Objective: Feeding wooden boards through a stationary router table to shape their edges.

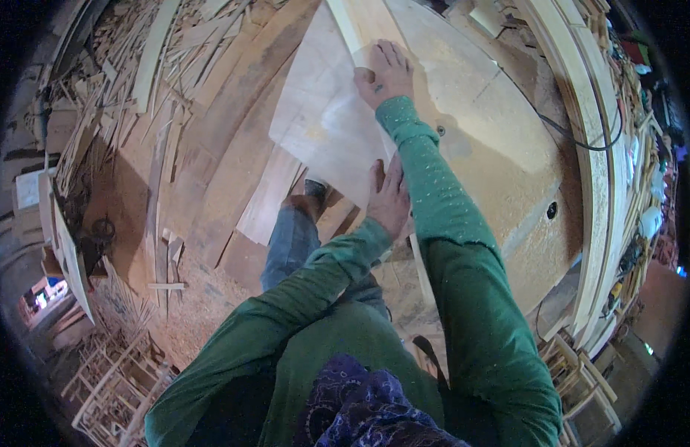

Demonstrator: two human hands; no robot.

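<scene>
A long pale wooden board (363, 22) runs away from me over a smooth, light work surface (322, 112). My right hand (389, 74) lies on top of the board, fingers stretched forward and thumb bent toward its left edge. Nearer to me, my left hand (389, 200) is laid with fingers extended beside my right forearm, its thumb apart. What sits under the left palm is hidden. A narrow pale wood strip (422, 272) shows below that hand, partly behind my right arm; whether it belongs to the same board I cannot tell.
Sawdust covers the right part of the surface (494, 149), which has a dark round hole (552, 211). Long planks (583, 149) and a black cable (590, 147) lie at the right. Wood offcuts (203, 45) are heaped at far left. Wooden frames (118, 387) stand at near left.
</scene>
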